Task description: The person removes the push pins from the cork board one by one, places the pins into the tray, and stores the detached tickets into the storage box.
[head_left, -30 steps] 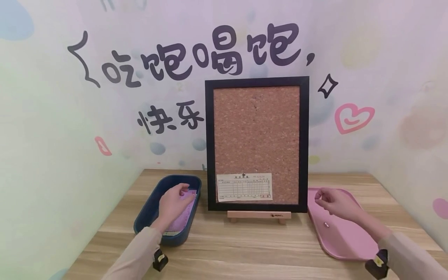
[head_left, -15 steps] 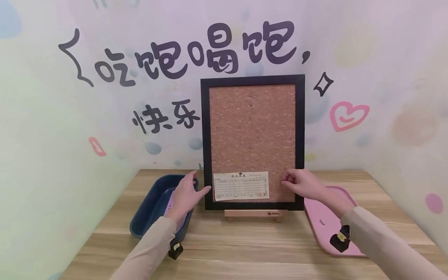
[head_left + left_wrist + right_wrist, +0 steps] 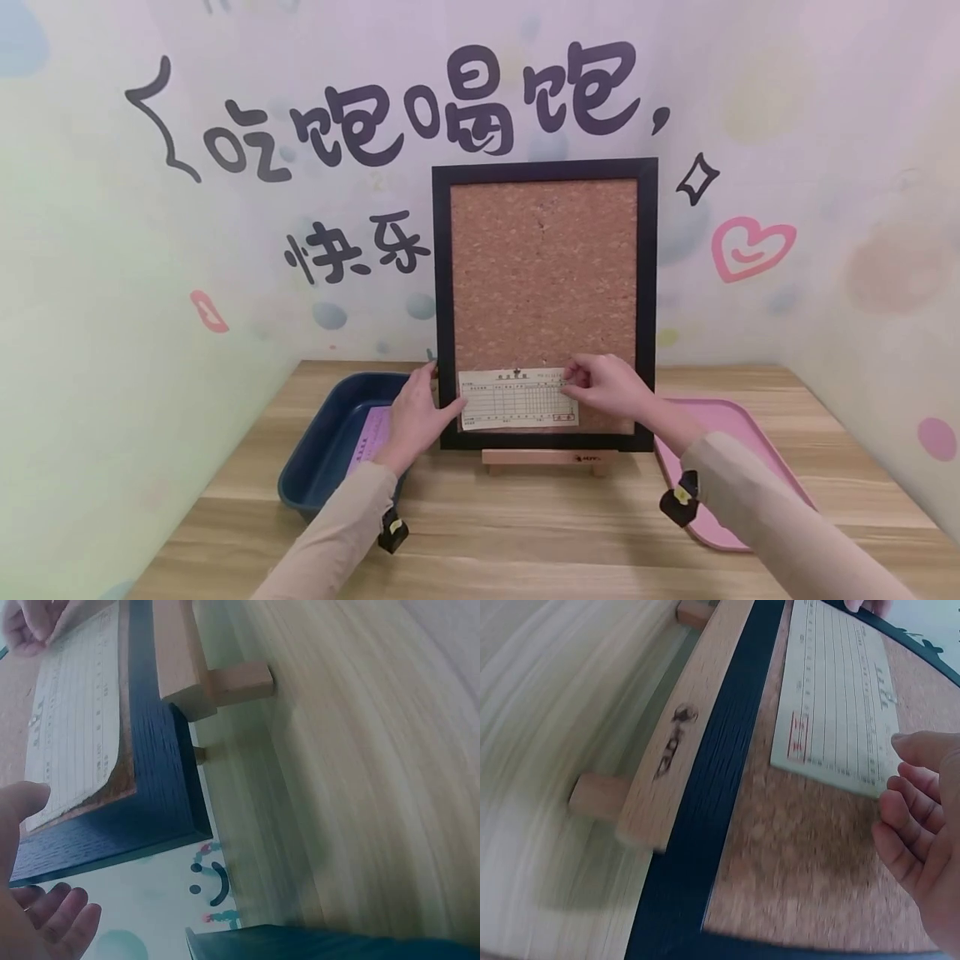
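Cork fills the black-framed board (image 3: 545,283), which is propped on a wooden stand (image 3: 550,458). A ruled paper form (image 3: 517,398), its print too small to read, is pinned at the board's lower edge. Its left end is touched by the left hand (image 3: 414,414), thumb extended; its upper right corner is pinched by the right hand (image 3: 606,386). Left of the board, purple paper (image 3: 367,434) lies in a blue tray (image 3: 318,442); right of it sits a pink tray (image 3: 738,425).
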A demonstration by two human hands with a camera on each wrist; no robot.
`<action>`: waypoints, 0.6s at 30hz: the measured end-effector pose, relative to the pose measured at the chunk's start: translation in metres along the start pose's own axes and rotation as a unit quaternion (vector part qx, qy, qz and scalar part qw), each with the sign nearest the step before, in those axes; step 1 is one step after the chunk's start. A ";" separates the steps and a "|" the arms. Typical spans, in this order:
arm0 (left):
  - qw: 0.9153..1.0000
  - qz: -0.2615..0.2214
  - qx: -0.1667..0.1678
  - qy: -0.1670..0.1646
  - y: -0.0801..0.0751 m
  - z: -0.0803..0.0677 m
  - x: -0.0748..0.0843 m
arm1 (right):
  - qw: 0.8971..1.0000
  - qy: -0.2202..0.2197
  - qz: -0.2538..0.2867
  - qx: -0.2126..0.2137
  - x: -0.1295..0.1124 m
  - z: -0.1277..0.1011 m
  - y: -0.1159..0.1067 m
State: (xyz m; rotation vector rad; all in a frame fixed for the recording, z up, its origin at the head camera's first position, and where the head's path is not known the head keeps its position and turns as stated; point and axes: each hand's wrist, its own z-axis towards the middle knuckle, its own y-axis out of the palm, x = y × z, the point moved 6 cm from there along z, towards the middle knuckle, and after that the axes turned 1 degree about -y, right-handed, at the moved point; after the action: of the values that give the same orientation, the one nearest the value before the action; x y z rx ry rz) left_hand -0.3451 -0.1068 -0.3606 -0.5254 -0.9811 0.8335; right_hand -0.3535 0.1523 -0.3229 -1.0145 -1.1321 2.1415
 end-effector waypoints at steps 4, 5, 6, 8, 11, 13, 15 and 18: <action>1.000 -0.010 0.018 0.010 0.001 -0.002 0.002 | 1.000 0.007 0.009 0.003 -0.007 0.008 0.007; 1.000 -0.012 0.019 0.009 0.002 -0.002 0.001 | 1.000 0.007 0.011 0.002 -0.009 0.009 0.009; 1.000 -0.013 0.020 0.007 0.002 -0.003 0.001 | 1.000 0.007 0.014 0.001 -0.012 0.011 0.011; 1.000 -0.018 0.023 0.005 0.004 -0.005 -0.001 | 1.000 0.007 0.018 0.000 -0.016 0.015 0.014; 0.999 -0.024 0.025 0.005 0.007 -0.007 -0.003 | 1.000 0.003 0.020 -0.003 -0.021 0.019 0.018; 0.999 -0.031 0.030 0.010 0.008 -0.008 -0.004 | 1.000 0.000 0.017 -0.002 -0.023 0.021 0.021; 0.999 -0.036 0.034 0.015 0.010 -0.010 -0.005 | 1.000 -0.008 0.011 0.004 -0.025 0.023 0.022; 0.998 -0.040 0.043 0.022 0.011 -0.012 -0.005 | 1.000 -0.015 0.002 0.016 -0.028 0.026 0.024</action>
State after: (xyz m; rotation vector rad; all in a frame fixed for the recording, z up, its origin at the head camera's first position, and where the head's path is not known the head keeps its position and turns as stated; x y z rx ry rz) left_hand -0.3397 -0.1048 -0.3764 -0.4257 -0.9165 0.7858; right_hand -0.3597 0.1076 -0.3225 -0.9758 -1.1075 2.1776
